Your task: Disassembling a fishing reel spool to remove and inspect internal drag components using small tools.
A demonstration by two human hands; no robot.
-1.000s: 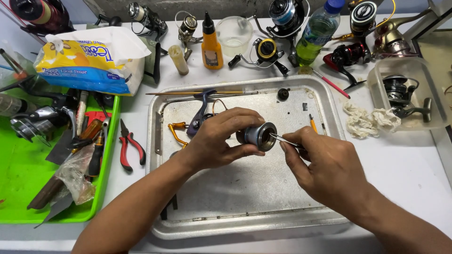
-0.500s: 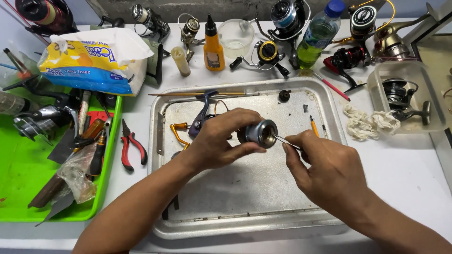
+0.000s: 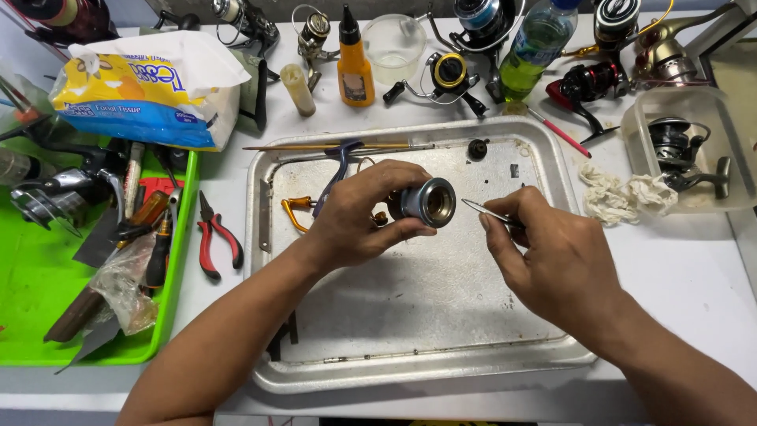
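Spool (image 3: 428, 202) of a fishing reel, gripped in the left hand (image 3: 359, 214) above the metal tray (image 3: 410, 315), open end turned toward the right hand (image 3: 552, 252), probably to expose its bore. Right hand pinches thin tweezers (image 3: 482, 210), tip just beside the rim. On the tabletop (image 3: 678, 260) behind: 1 yellow-and-blue tissue pack (image 3: 142, 91), 1 orange squeeze bottle (image 3: 355, 63), 1 green bottle (image 3: 532, 47).

A fishing-reel repair workbench: spinning reels (image 3: 449, 75) crowd the back of a white table (image 3: 694, 268), a metal tray (image 3: 410, 315) holds small parts, and red-handled pliers (image 3: 214, 237) lie beside a green tool tray (image 3: 31, 300).
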